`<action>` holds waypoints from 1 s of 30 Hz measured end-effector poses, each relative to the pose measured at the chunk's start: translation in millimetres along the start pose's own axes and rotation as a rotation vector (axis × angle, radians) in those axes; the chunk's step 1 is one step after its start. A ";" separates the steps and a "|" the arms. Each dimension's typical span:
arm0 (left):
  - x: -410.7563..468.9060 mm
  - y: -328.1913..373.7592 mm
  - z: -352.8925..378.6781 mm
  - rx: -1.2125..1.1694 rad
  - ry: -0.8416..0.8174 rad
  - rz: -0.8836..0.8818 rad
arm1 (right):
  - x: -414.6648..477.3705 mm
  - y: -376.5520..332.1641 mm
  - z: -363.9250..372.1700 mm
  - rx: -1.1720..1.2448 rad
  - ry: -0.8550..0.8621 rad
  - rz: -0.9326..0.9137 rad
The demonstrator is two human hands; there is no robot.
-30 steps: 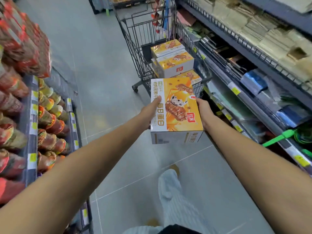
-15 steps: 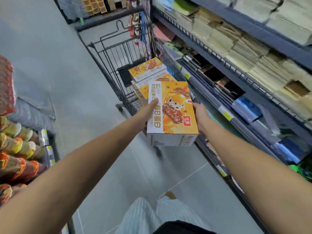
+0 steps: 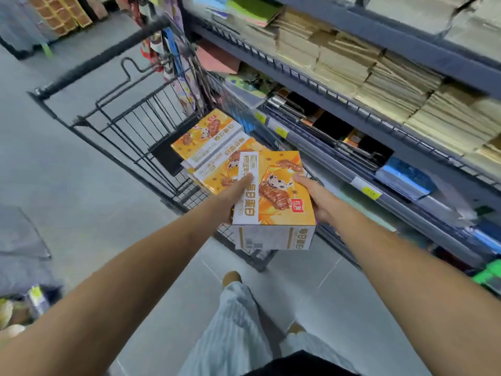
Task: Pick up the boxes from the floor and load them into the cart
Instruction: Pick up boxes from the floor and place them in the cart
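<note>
Orange-and-white box (image 3: 273, 202), head view: held in the air between both hands, printed top face up, white near end toward the camera. Clamped at its left edge by left hand (image 3: 230, 199), thumb laid flat on the top face, other fingers hidden under or behind the carton. Clamped at its right edge by right hand (image 3: 318, 204), thumb likewise on top, remaining fingers out of sight. Hovered over the near end of the black wire cart (image 3: 151, 118), not set down.

Overlapped, from this angle, two cartons already in the basket: upper box (image 3: 206, 137) lying slanted on lower box (image 3: 217, 169), same orange print on both. Could not tell whether the held carton touched the lower one.

Cart just beside the grey shelf unit (image 3: 423, 51) on the right, loaded with tan paper stacks (image 3: 379, 77), yellow price tags (image 3: 368, 189) along a shelf edge. Grey tiled floor (image 3: 81, 199) underneath. Pale striped trouser leg (image 3: 233, 335) and tan shoe (image 3: 231, 276) below the arms, near the cart's end. Blurred toward the frame edges, left-side goods unreadable.
</note>
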State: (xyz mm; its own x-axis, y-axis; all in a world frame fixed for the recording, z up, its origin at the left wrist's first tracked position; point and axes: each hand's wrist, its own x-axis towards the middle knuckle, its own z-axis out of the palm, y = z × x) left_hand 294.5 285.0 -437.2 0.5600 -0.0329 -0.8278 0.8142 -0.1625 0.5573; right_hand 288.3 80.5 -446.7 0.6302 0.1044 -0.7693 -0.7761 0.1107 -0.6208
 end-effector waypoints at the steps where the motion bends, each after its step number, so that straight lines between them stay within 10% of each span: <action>1: 14.2 9.9 -6.8 0.036 -0.032 -0.024 | 11.9 -2.5 4.8 0.041 0.038 0.030; 18: 141.6 62.7 -16.8 0.503 -0.206 -0.129 | 91.4 39.3 29.9 0.528 0.430 0.156; 30: 152.8 47.0 -19.6 0.306 -0.315 -0.199 | 113.9 61.5 36.1 0.687 0.531 0.081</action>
State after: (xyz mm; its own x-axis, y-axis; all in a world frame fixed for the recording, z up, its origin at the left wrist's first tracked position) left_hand 421.4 291.7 -536.2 0.2857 -0.2612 -0.9220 0.7919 -0.4775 0.3807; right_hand 313.0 134.8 -567.0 0.3476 -0.3178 -0.8821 -0.5263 0.7125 -0.4641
